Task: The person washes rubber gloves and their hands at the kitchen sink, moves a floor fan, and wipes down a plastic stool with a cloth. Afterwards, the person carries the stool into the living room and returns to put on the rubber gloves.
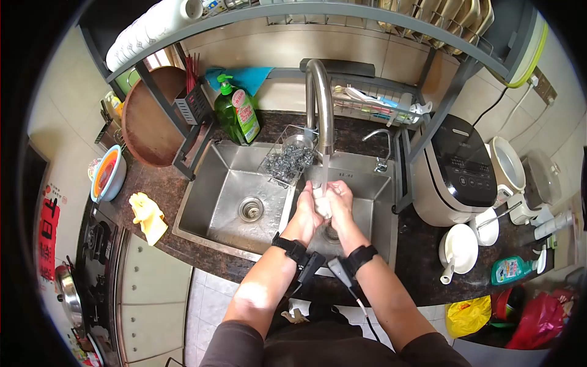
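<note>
Over the right sink basin (377, 177), both my hands are close together under the tall metal faucet (326, 110), and a stream of water runs down onto them. My left hand (307, 211) and my right hand (339, 200) are cupped inward with curled fingers around something small and whitish (321, 205). Its kind cannot be made out, since fingers and water cover most of it. Just beyond my left hand, steel wool scourers (288, 163) lie in a wire rack at the divider between the basins. Black bands with small devices are strapped to both wrists.
Left of my hands is the other basin (229, 211) with its drain. A green detergent bottle (237, 116) stands behind it, and yellow gloves (147, 217) lie on the left counter. At right stand a rice cooker (452, 171) and a white pot (460, 248). A metal shelf frame spans overhead.
</note>
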Motion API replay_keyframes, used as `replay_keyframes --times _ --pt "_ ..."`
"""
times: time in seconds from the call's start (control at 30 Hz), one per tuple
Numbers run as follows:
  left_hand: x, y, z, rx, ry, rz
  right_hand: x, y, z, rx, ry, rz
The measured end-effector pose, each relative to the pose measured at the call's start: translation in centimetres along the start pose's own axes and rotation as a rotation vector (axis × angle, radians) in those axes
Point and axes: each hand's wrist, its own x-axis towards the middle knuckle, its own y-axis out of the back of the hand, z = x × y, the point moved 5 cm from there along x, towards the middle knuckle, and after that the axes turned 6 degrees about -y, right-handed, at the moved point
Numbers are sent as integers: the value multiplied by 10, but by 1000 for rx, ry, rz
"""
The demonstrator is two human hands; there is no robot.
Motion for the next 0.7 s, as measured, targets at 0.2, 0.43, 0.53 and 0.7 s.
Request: replay_keyframes --times 0.2,0.43,0.53,0.7 --pt "-5 4 -2 145 39 -194 -20 -11 -30 -389 234 76" --pt "-12 6 27 255 -308 -361 -71 -14 -64 -949 888 -337" --pt "0 -2 -1 137 -37 -310 -52 -2 -52 -1001 788 -266" --pt "6 1 -15 99 -100 -127 -36 -4 -47 -948 623 -132"
